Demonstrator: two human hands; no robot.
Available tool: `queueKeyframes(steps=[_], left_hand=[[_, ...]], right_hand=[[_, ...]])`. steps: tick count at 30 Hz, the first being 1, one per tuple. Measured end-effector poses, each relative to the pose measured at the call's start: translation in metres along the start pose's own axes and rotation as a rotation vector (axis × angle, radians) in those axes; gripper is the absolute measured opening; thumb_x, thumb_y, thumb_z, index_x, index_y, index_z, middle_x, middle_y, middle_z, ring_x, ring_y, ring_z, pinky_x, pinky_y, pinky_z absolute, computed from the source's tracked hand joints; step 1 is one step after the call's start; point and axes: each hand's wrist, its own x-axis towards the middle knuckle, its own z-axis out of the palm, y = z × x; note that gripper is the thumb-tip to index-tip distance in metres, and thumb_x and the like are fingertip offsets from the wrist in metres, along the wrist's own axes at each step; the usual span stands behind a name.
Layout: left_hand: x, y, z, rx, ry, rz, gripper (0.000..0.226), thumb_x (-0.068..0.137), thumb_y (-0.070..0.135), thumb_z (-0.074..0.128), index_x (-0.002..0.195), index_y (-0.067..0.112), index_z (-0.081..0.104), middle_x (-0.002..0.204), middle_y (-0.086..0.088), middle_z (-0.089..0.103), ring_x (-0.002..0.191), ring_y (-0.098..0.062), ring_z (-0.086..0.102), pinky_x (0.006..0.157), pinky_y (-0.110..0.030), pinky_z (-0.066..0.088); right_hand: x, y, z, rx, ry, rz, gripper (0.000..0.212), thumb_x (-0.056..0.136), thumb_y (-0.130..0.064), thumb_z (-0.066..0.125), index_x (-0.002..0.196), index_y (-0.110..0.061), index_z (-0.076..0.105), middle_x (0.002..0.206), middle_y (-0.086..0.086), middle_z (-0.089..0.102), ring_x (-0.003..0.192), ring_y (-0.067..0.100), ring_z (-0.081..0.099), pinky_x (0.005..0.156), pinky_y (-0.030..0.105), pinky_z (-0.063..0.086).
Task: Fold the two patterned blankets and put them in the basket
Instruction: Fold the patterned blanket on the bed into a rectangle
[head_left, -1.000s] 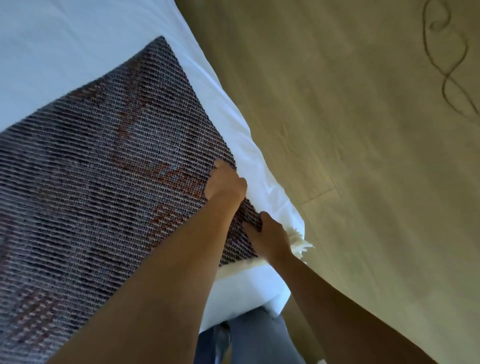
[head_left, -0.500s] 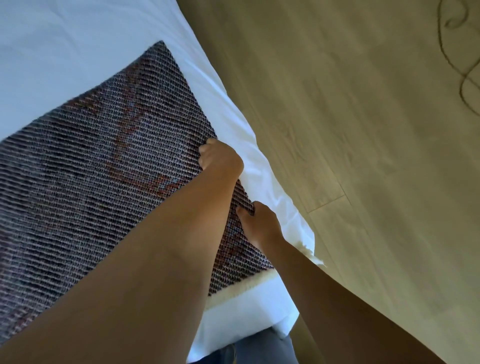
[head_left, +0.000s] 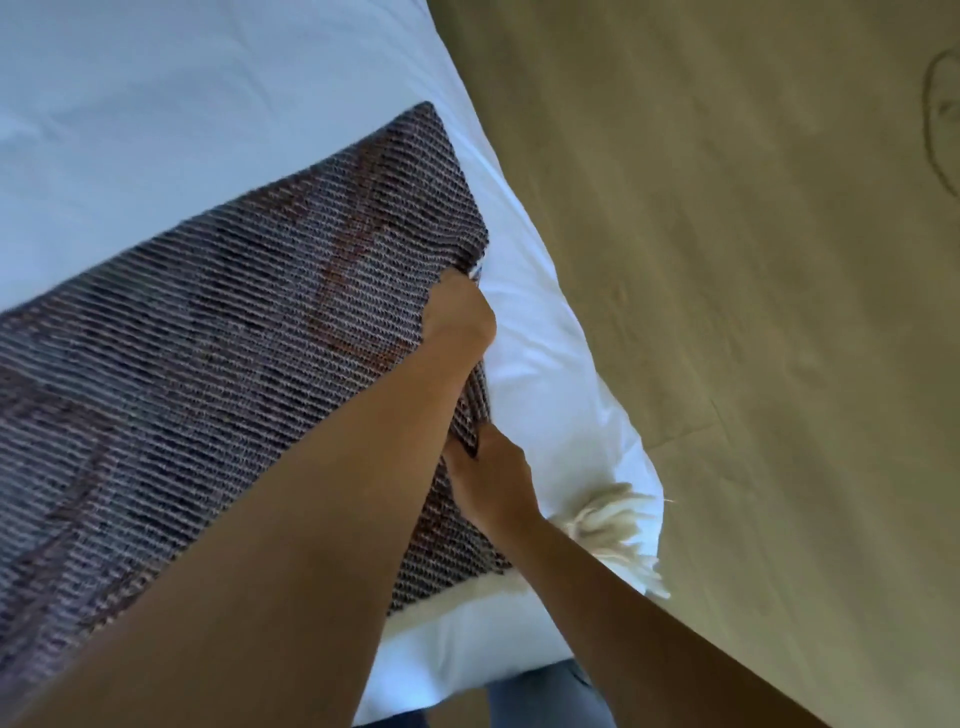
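A dark woven patterned blanket (head_left: 218, 353) with reddish lines lies spread on the white bed (head_left: 208, 104). Its cream fringe (head_left: 608, 525) hangs over the bed's corner. My left hand (head_left: 460, 322) grips the blanket's right edge, fingers curled under the cloth. My right hand (head_left: 493, 473) pinches the same edge a little nearer to me, where the cloth is lifted into a small fold. Only one blanket shows here, and no basket is in view.
The bed's edge runs diagonally from the top middle to the lower right. Light wooden floor (head_left: 753, 312) fills the right side. A thin dark cable (head_left: 935, 135) curls on the floor at the far right. My trouser leg (head_left: 545, 696) shows below the bed corner.
Both hands have shifted along the blanket's right edge and lifted it slightly into a fold. The fringe at the corner has come into fuller view as my head moved.
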Motion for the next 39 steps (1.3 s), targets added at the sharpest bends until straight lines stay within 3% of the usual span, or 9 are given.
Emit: queueKeyframes(steps=[4, 7, 12, 19, 22, 25, 28, 33, 39], left_hand=[[-0.009, -0.050, -0.040, -0.168, 0.127, 0.032, 0.031, 0.092, 0.010, 0.037, 0.121, -0.001, 0.040, 0.100, -0.018, 0.057, 0.076, -0.029, 0.052, 0.057, -0.034, 0.037], [-0.013, -0.107, -0.073, -0.196, 0.217, 0.108, 0.029, 0.096, 0.027, 0.039, 0.108, 0.001, 0.043, 0.083, -0.012, 0.051, 0.066, -0.027, 0.047, 0.054, -0.033, 0.034], [-0.024, -0.227, -0.127, -0.276, 0.387, 0.154, 0.020, 0.099, 0.028, 0.035, 0.092, 0.010, 0.033, 0.064, 0.001, 0.041, 0.052, -0.017, 0.040, 0.044, -0.032, 0.026], [-0.045, -0.413, -0.178, -0.385, 0.460, 0.011, 0.020, 0.100, 0.029, 0.030, 0.097, 0.010, 0.035, 0.071, -0.005, 0.050, 0.058, -0.025, 0.045, 0.049, -0.033, 0.029], [-0.047, -0.496, -0.180, -0.437, 0.471, -0.168, 0.027, 0.100, 0.031, 0.029, 0.106, 0.007, 0.039, 0.094, -0.017, 0.058, 0.078, -0.032, 0.054, 0.062, -0.035, 0.035], [-0.049, -0.550, -0.169, -0.463, 0.408, -0.210, 0.029, 0.100, 0.030, 0.029, 0.114, 0.008, 0.041, 0.109, -0.020, 0.059, 0.097, -0.037, 0.056, 0.073, -0.036, 0.038], [-0.045, -0.566, -0.160, -0.520, 0.424, -0.155, 0.030, 0.100, 0.032, 0.027, 0.113, 0.009, 0.041, 0.096, -0.013, 0.061, 0.081, -0.028, 0.055, 0.070, -0.032, 0.037], [-0.052, -0.584, -0.159, -0.560, 0.482, -0.180, 0.019, 0.100, 0.032, 0.025, 0.092, 0.015, 0.032, 0.071, 0.004, 0.047, 0.062, -0.018, 0.045, 0.060, -0.031, 0.032], [-0.059, -0.597, -0.158, -0.517, 0.272, -0.257, 0.028, 0.098, 0.038, 0.032, 0.101, 0.010, 0.035, 0.088, -0.005, 0.050, 0.077, -0.025, 0.049, 0.066, -0.035, 0.036]], right_hand=[[-0.019, -0.030, 0.045, -0.024, -0.027, -0.103, 0.024, 0.092, -0.034, 0.045, 0.082, -0.013, 0.044, 0.077, 0.010, 0.058, 0.070, 0.026, 0.052, 0.062, 0.027, 0.033], [-0.035, -0.057, 0.091, -0.030, -0.097, -0.183, 0.024, 0.093, -0.030, 0.046, 0.076, -0.013, 0.041, 0.066, 0.005, 0.048, 0.062, 0.022, 0.045, 0.058, 0.029, 0.030], [-0.064, -0.099, 0.189, -0.092, -0.215, -0.235, 0.032, 0.093, -0.034, 0.047, 0.066, -0.023, 0.032, 0.059, 0.002, 0.043, 0.049, 0.016, 0.041, 0.046, 0.030, 0.029], [-0.117, -0.141, 0.349, -0.233, -0.342, -0.229, 0.034, 0.091, -0.031, 0.048, 0.064, -0.022, 0.029, 0.068, 0.009, 0.047, 0.058, 0.021, 0.042, 0.059, 0.032, 0.031], [-0.135, -0.145, 0.410, -0.330, -0.383, -0.258, 0.033, 0.091, -0.032, 0.048, 0.066, -0.019, 0.032, 0.074, 0.016, 0.054, 0.066, 0.026, 0.050, 0.059, 0.034, 0.033], [-0.142, -0.138, 0.450, -0.435, -0.388, -0.265, 0.025, 0.092, -0.031, 0.047, 0.077, -0.013, 0.039, 0.087, 0.020, 0.062, 0.081, 0.034, 0.060, 0.068, 0.037, 0.042], [-0.144, -0.132, 0.470, -0.435, -0.330, -0.272, 0.021, 0.093, -0.030, 0.045, 0.082, -0.013, 0.044, 0.088, 0.021, 0.065, 0.081, 0.036, 0.063, 0.070, 0.036, 0.046], [-0.147, -0.125, 0.485, -0.519, -0.303, -0.320, 0.023, 0.093, -0.029, 0.047, 0.087, -0.006, 0.051, 0.088, 0.021, 0.065, 0.081, 0.034, 0.063, 0.070, 0.035, 0.047], [-0.149, -0.117, 0.494, -0.489, -0.304, -0.283, 0.019, 0.089, -0.029, 0.051, 0.084, -0.011, 0.048, 0.085, 0.015, 0.065, 0.080, 0.032, 0.064, 0.067, 0.033, 0.046]])
